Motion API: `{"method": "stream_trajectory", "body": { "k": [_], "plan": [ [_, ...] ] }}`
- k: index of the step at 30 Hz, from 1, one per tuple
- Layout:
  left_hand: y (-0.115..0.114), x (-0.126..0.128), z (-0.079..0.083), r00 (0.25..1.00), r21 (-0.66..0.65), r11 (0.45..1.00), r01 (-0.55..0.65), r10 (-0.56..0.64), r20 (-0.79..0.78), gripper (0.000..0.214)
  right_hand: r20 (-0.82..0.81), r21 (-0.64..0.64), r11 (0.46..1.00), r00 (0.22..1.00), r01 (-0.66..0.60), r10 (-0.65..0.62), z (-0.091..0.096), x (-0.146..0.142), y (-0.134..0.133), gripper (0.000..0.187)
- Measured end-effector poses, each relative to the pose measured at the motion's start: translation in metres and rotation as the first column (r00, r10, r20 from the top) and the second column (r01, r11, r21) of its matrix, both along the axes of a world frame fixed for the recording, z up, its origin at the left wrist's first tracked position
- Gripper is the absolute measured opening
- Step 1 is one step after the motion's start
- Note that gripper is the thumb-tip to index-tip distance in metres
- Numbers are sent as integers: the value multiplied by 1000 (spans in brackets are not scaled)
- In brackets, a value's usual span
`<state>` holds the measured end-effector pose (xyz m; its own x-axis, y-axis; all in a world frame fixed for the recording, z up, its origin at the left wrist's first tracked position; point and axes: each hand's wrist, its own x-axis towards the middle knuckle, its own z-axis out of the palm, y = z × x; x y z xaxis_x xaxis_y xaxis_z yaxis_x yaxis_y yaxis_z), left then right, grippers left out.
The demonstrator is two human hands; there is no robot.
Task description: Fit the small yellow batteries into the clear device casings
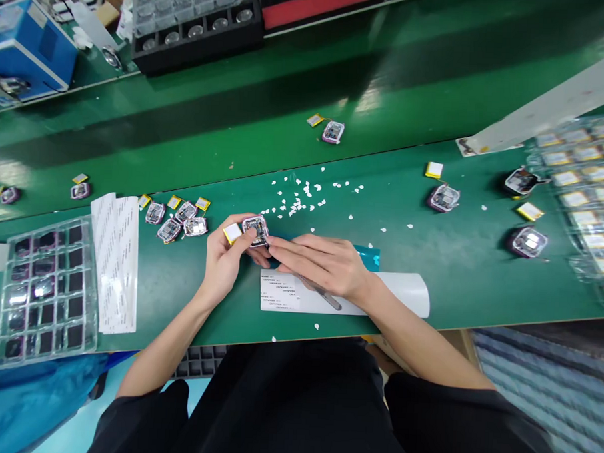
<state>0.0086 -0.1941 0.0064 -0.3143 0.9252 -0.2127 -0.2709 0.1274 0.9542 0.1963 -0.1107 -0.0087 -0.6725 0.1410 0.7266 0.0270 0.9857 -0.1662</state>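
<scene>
The small square casing [255, 230] sat just off the green bench [455, 273], a little left of the middle and close to the near edge, pinched at its sides by the fingertips of the left hand [225, 256], seemingly so its open face stayed up and steady. A yellow-edged white pad [232, 233] hung off its left side, touching the thumb. The right hand [325, 261] came in from the right with fingers stretched almost flat, their tips on the casing. A thin metal tool [325, 296] poked out from under that palm, and I could not tell whether the hand clasped it or merely lay over it. Both wrists rested over a white label sheet [283, 296], kept right under the work, likely for easy reach, with a strip of blue film [369, 256] just beyond. White scraps [303, 196] lay scattered farther off, as if flicked clear. To the left were a cluster of like casings [177, 221], a white paper strip [114, 262] and a clear tray [46, 289]; to the right, single casings [443, 197] stood well apart.
</scene>
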Motion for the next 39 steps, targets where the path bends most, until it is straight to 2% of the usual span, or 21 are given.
{"method": "stream_trajectory", "body": {
  "k": [3,9,12,14,16,18,19,21,23,24,25,27,29,31,35,37,39],
  "plan": [
    [3,0,3,1000,0,1000,13,-13,-1,32,2,20,1000,1000,21,-22,4,4,3,39],
    [3,1,7,997,-52,996,71,-71,8,35,-103,-2,992,987,124,-124,11,11,10,51],
    [6,0,3,988,-55,995,80,-86,-130,35,-99,15,990,986,139,-137,12,12,11,48],
    [17,-9,-1,954,-56,996,74,-87,-286,33,-88,53,988,986,147,-142,12,11,11,42],
    [40,-27,-5,875,-43,999,30,-47,-481,29,-88,96,983,985,157,-148,12,11,11,34],
    [70,-53,-6,727,-12,998,-64,38,-686,24,-103,129,979,984,161,-148,14,10,11,28],
    [86,-66,-5,617,-17,995,-99,48,-785,21,-116,140,977,982,162,-146,14,9,12,26],
    [115,-87,-3,373,-112,984,-141,-52,-926,21,-138,158,973,979,170,-149,16,8,12,22],
    [139,-94,-1,282,-94,981,-168,-43,-958,14,-151,179,965,975,191,-165,18,7,14,19],
    [149,-90,-1,260,-61,984,-166,-16,-965,13,-157,190,960,972,204,-176,18,7,14,19],
    [159,-83,-2,256,-23,991,-135,13,-967,16,-164,200,955,969,218,-187,18,7,15,18],
    [178,-58,-7,268,11,1000,14,7,-963,24,-183,213,945,960,248,-211,17,6,16,18],
    [198,-29,-13,302,-9,972,235,-82,-950,28,-191,225,936,954,270,-229,16,6,17,17],
    [218,-5,-19,317,-22,937,348,-140,-938,25,-185,239,931,954,275,-234,16,7,17,16],
    [244,15,-24,387,-10,926,376,-167,-907,17,-204,241,927,949,286,-240,17,7,18,15],
    [245,14,-22,443,11,939,343,-152,-883,21,-218,209,930,942,302,-256,16,7,18,15],
    [235,11,-20,508,37,952,305,-129,-852,21,-214,138,944,939,301,-268,14,7,18,16]
  ]
}}
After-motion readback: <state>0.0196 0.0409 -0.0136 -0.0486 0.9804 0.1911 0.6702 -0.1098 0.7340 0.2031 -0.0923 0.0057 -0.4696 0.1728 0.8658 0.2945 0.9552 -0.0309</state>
